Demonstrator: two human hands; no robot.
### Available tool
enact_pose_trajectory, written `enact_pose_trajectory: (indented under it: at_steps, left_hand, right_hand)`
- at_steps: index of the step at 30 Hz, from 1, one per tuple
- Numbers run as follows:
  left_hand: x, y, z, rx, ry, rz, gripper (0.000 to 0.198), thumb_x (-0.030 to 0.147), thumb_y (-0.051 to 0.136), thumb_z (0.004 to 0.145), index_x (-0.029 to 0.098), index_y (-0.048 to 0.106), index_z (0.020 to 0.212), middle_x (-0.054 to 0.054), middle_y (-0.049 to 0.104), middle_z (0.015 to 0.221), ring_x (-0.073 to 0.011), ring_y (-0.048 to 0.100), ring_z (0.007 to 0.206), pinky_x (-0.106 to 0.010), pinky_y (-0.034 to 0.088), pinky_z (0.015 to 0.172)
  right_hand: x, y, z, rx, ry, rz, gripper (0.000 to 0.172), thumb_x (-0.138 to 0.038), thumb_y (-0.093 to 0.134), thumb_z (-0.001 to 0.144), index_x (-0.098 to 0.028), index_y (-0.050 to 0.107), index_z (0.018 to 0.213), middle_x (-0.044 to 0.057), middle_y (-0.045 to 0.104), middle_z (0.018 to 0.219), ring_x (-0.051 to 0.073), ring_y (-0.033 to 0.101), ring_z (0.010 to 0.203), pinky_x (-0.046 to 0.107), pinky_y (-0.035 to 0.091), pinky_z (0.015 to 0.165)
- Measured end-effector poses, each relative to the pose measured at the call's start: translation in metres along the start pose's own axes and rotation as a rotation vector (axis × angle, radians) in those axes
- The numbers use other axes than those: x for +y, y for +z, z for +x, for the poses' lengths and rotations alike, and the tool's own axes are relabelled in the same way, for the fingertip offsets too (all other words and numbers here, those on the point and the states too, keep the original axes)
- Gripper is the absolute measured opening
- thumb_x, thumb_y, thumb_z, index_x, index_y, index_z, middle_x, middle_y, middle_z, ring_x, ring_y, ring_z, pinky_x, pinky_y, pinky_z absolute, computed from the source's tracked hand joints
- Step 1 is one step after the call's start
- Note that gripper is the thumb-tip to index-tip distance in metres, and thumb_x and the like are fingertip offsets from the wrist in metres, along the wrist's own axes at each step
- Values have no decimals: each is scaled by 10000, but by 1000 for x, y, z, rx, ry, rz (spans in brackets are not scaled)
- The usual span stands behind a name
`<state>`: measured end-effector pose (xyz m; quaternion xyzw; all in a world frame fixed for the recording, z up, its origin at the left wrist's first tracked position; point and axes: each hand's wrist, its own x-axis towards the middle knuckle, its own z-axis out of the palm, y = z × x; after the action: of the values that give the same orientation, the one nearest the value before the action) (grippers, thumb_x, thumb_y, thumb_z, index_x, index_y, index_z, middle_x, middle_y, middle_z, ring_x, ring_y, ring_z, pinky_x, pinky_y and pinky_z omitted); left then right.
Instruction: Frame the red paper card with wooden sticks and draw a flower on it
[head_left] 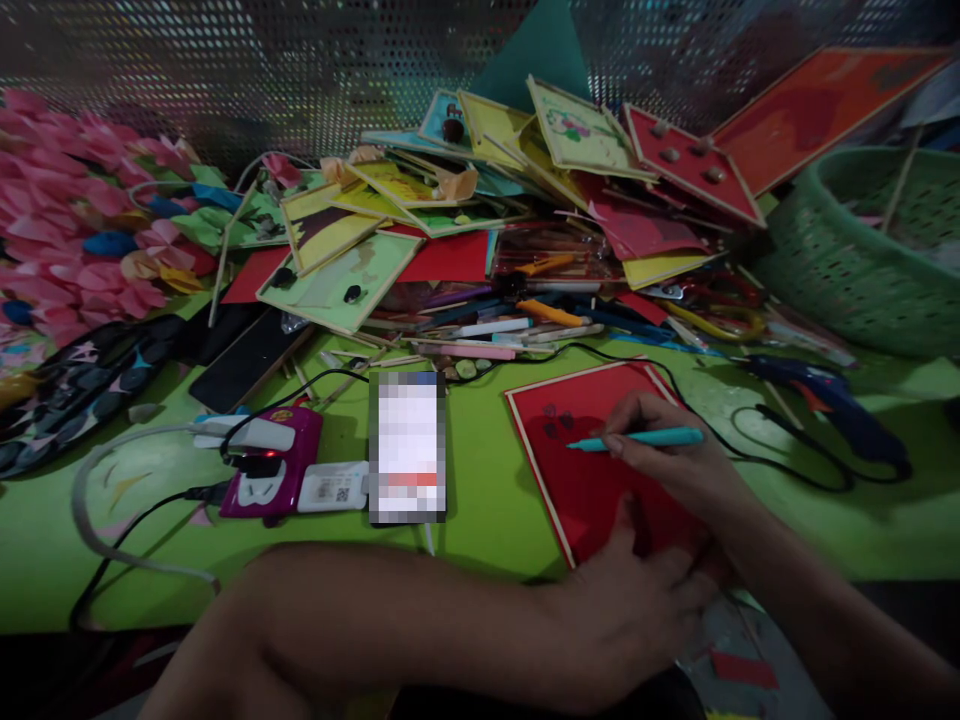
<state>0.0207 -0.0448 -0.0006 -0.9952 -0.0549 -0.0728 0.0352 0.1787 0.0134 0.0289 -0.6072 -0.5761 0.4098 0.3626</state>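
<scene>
My right hand [660, 445] pinches a turquoise felt-tip pen [667, 437], its tip pointing left and close to the surface of a red card [570, 480]. Whether the tip touches, I cannot tell. Thin pale wooden sticks edge the card, and small dark marks [556, 420] or pieces sit on its upper left. Across the card's lower part lies my left hand [637, 595], thumb and fingers apart, some fingertips hidden in shadow near my right wrist.
A lit phone [407, 450] and a purple power adapter [274, 465] with cables stand left. A blue glue gun [832, 400] lies right, its cord running behind the card. Framed cards [345, 275] pile up behind, between pink paper flowers [67, 220] and a green basket [832, 260].
</scene>
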Motion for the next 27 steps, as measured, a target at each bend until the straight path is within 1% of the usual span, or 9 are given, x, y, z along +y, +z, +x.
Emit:
enact_pose_trajectory:
  at_steps: [3, 5, 9, 14, 21, 23, 27]
  left_hand:
    - [0, 0, 1, 15, -19, -2, 536, 151, 289, 984, 201, 466, 1488, -92, 362, 1624, -281, 356, 1466, -606, 441, 1048]
    - [-1, -1, 2, 6, -8, -9, 535, 144, 292, 981, 196, 471, 1483, -97, 374, 1618, -278, 375, 1454, -602, 447, 1042]
    - [-2, -2, 1, 15, 7, -14, 526, 141, 296, 983, 211, 500, 1463, -93, 397, 1605, -285, 380, 1456, -610, 451, 1038]
    - [-2, -3, 0, 18, -11, -12, 530, 156, 300, 984, 209, 473, 1482, -86, 377, 1617, -282, 352, 1474, -607, 442, 1061]
    - [0, -1, 1, 37, -27, -6, 536, 143, 294, 980, 196, 468, 1484, -84, 364, 1624, -285, 333, 1482, -607, 447, 1049]
    - [0, 0, 1, 36, -26, -3, 530, 145, 298, 980, 212, 491, 1470, -75, 373, 1619, -284, 341, 1477, -611, 438, 1058]
    - [-1, -1, 0, -2, -4, 3, 523, 164, 310, 985, 219, 486, 1475, -82, 373, 1620, -284, 352, 1468, -606, 439, 1055]
  right_hand:
    - [4, -1, -1, -4, 18, 19, 177, -364, 715, 846, -246, 603, 776, -7, 596, 718, 171, 565, 665, 291, 440, 599]
    - [5, -2, -2, -8, 31, 31, 177, -364, 712, 846, -250, 600, 771, 1, 605, 729, 193, 610, 712, 300, 462, 625]
    - [6, -2, -2, -10, 39, 73, 186, -362, 731, 820, -248, 601, 749, 11, 617, 740, 226, 660, 785, 309, 501, 672]
    - [8, -3, -2, -18, 12, 164, 197, -356, 752, 793, -240, 606, 730, -5, 576, 701, 219, 668, 804, 295, 516, 714]
    - [7, -2, -1, -41, -2, 240, 246, -399, 779, 779, -232, 617, 698, -14, 551, 679, 187, 633, 718, 327, 536, 766]
    - [8, -2, -1, -15, -1, 251, 255, -420, 783, 783, -232, 623, 719, -12, 559, 700, 181, 619, 709, 326, 535, 752]
    - [7, -1, -1, 45, 3, 180, 240, -429, 776, 803, -232, 639, 785, -4, 594, 733, 156, 566, 668, 272, 467, 611]
